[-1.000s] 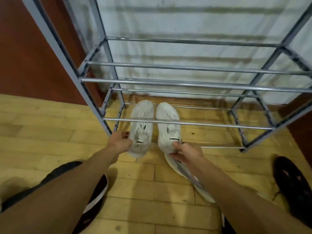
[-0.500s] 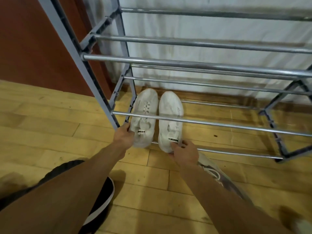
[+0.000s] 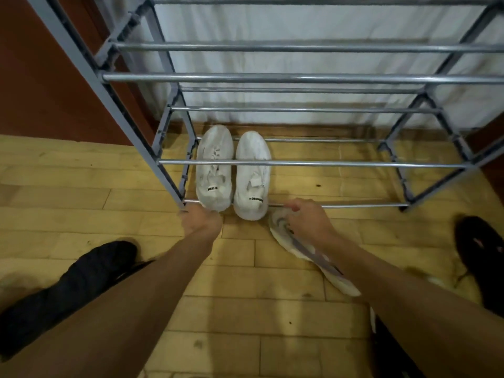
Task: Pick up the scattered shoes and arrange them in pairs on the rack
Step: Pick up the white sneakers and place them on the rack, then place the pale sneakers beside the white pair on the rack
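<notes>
Two white sneakers, the left one and the right one, lie side by side on the lowest tier of the grey metal rack, at its left end, toes toward the wall. My left hand is at the left sneaker's heel with fingers curled under; whether it grips is hidden. My right hand is off the right sneaker and hovers over the toe of a white-and-grey shoe lying tilted on the floor, fingers loosely apart.
A black shoe lies on the wooden floor at the left, partly under my left forearm. Another black shoe sits at the far right. A dark shoe with a white sole edge shows under my right arm. A white sheet hangs behind the rack.
My right hand let go of the right white sneaker's heel and moved right, over the white-and-grey shoe. The left hand slid back slightly from the left sneaker's heel. The view tilted down.
</notes>
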Action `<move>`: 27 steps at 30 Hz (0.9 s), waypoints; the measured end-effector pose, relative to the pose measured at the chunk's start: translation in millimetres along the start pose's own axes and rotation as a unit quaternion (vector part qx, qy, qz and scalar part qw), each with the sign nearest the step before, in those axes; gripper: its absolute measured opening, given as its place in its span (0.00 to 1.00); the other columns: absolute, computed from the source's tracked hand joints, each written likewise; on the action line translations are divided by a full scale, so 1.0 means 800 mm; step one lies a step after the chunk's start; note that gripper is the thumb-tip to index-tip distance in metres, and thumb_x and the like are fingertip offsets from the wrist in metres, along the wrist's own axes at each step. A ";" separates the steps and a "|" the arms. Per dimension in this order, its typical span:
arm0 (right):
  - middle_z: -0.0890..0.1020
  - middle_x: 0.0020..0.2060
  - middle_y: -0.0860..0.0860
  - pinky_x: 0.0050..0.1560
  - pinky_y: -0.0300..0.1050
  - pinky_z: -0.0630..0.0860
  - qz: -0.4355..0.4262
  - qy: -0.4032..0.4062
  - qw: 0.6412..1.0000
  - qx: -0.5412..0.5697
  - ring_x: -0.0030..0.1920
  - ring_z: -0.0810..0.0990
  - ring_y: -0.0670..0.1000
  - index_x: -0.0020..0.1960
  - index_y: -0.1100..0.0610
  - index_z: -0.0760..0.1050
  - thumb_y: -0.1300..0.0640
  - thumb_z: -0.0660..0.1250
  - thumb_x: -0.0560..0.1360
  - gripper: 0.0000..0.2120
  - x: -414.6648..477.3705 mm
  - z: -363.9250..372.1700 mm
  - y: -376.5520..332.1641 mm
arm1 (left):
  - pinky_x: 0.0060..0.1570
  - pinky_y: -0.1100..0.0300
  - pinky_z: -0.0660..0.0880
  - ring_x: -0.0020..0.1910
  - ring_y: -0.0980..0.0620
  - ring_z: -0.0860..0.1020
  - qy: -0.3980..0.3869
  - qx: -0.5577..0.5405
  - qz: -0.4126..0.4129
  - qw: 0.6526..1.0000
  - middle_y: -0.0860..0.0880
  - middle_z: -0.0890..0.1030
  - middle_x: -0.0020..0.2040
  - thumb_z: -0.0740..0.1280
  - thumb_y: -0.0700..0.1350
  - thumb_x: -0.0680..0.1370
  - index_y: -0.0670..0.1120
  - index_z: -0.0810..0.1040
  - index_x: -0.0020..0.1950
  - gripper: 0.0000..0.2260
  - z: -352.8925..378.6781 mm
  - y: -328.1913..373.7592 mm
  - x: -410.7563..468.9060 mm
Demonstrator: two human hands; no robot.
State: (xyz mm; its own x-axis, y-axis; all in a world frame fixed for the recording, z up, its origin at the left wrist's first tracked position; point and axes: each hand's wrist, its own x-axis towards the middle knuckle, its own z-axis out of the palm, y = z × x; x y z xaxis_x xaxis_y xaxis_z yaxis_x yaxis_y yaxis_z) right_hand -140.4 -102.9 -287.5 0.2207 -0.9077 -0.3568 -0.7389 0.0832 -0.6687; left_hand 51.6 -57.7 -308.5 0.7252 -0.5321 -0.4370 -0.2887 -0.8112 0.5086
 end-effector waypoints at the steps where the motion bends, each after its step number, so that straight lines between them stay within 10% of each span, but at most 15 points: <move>1: 0.81 0.56 0.54 0.50 0.44 0.75 0.003 -0.013 0.999 -0.035 0.53 0.79 0.53 0.61 0.59 0.78 0.62 0.62 0.77 0.15 -0.005 -0.017 0.008 | 0.56 0.51 0.71 0.63 0.38 0.72 -0.029 -0.005 -0.004 1.000 0.36 0.67 0.70 0.59 0.42 0.79 0.36 0.65 0.70 0.20 0.004 -0.001 -0.015; 6: 0.79 0.61 0.57 0.56 0.44 0.73 0.057 -0.015 0.983 -0.176 0.60 0.77 0.56 0.64 0.60 0.76 0.58 0.61 0.77 0.17 -0.030 -0.078 0.062 | 0.44 0.56 0.71 0.45 0.45 0.74 -0.188 -0.054 0.103 0.975 0.45 0.74 0.40 0.61 0.39 0.76 0.44 0.71 0.39 0.07 0.018 0.010 -0.083; 20: 0.74 0.62 0.63 0.58 0.53 0.74 0.183 -0.064 0.966 -0.171 0.62 0.75 0.62 0.68 0.66 0.60 0.54 0.65 0.75 0.28 -0.057 -0.042 0.155 | 0.51 0.57 0.71 0.51 0.50 0.75 -0.360 0.009 0.137 0.923 0.48 0.78 0.55 0.66 0.47 0.76 0.48 0.78 0.51 0.06 0.049 -0.030 -0.124; 27: 0.73 0.60 0.61 0.35 0.46 0.78 0.248 -0.099 0.961 -0.074 0.49 0.75 0.56 0.71 0.62 0.54 0.57 0.69 0.74 0.34 -0.068 -0.040 0.150 | 0.55 0.58 0.71 0.56 0.50 0.75 -0.330 0.101 0.164 0.924 0.48 0.77 0.58 0.65 0.46 0.76 0.45 0.77 0.59 0.13 0.028 -0.041 -0.123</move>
State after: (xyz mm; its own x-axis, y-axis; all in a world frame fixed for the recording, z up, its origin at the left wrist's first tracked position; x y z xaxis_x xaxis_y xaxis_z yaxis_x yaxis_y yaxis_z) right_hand -261.7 -56.4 -327.4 -0.0760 -0.6749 -0.7340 -0.8633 0.4129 -0.2902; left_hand -23.9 15.6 -298.7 0.0578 -0.7356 -0.6750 -0.5851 -0.5728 0.5741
